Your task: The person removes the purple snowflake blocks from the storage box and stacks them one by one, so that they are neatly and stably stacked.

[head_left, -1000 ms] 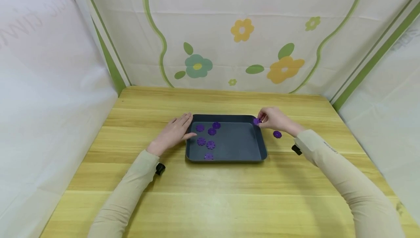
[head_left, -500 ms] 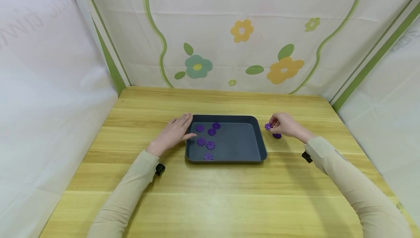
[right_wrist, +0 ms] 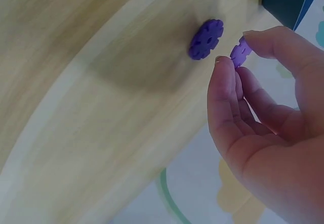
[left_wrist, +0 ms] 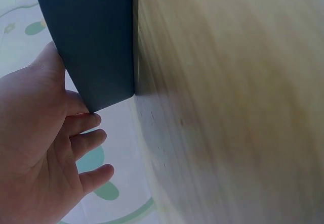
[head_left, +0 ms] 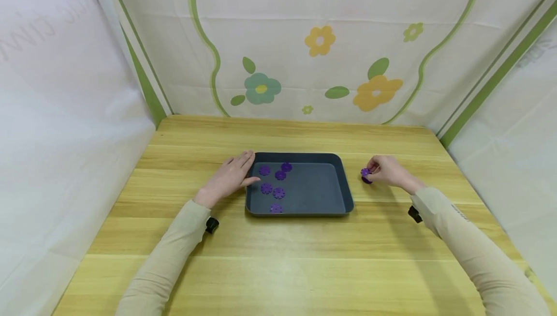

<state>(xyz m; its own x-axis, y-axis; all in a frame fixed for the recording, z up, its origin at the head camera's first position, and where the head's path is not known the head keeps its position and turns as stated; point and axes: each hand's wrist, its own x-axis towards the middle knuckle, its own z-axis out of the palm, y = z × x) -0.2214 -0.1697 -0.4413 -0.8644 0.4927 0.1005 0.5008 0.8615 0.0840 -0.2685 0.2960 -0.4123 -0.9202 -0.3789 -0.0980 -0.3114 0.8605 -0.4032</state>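
Observation:
In the head view my left hand (head_left: 229, 176) rests along the left side of a dark grey baking tray (head_left: 322, 190). Its fingers lie straight at the far left corner, with the thumb reaching over the rim. Several purple notched plastic discs (head_left: 279, 193) lie in the tray's left part. To the right of the tray my right hand (head_left: 390, 171) pinches another purple notched disc (right_wrist: 241, 52) between thumb and fingertips. Right by it, a purple disc (right_wrist: 206, 39) lies on the table; the held one partly covers it in the head view.
The wooden table (head_left: 278, 263) is enclosed by white fabric walls (head_left: 287, 54) printed with flowers and green lines. The tray's low sides rise around the discs inside it.
My right hand has moved from the tray's far right corner rightward to the disc on the table, still pinching its disc. The left hand and tray have stayed put.

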